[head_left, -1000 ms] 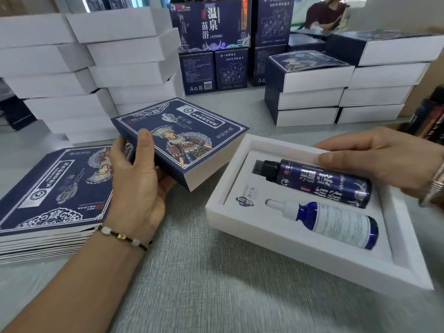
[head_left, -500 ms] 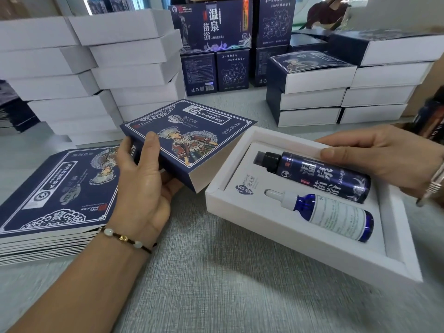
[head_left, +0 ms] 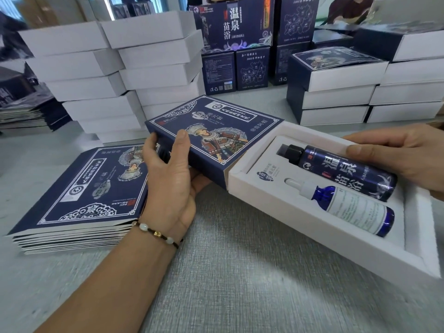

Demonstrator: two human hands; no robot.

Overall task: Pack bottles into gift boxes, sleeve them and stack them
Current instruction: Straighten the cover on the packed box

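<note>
- Left hand (head_left: 168,186) has its grip round the near end of a navy printed sleeve (head_left: 216,138), thumb on the top face, fingers underneath; the sleeve is lifted off the worktop (head_left: 240,284).
- The sleeve's open end meets the left end of the white gift box (head_left: 336,255); whether the box has entered it cannot be told.
- The gift box lies open on the grey worktop, angled, with a white insert holding two bottles on their sides.
- Dark spray bottle (head_left: 346,171) with black cap sits in the far slot; blue dropper bottle (head_left: 355,207) with white cap and white label sits in the near slot, just beside it.
- Right hand (head_left: 403,159) rests at the far right edge of the box, thumb pressing on the spray bottle; the grip is loose, fingers partly curled, and the rest of the hand is cut off by the frame edge.
- A pile of flat sleeves (head_left: 79,203) lies left of the left hand, touching the forearm side.
- Plain white boxes (head_left: 120,75) are stacked behind left; sleeved boxes (head_left: 336,92) are stacked behind right.
- Tall navy cartons (head_left: 233,44) stand at the back centre.
- A bead bracelet (head_left: 156,234) is on the left wrist.
</note>
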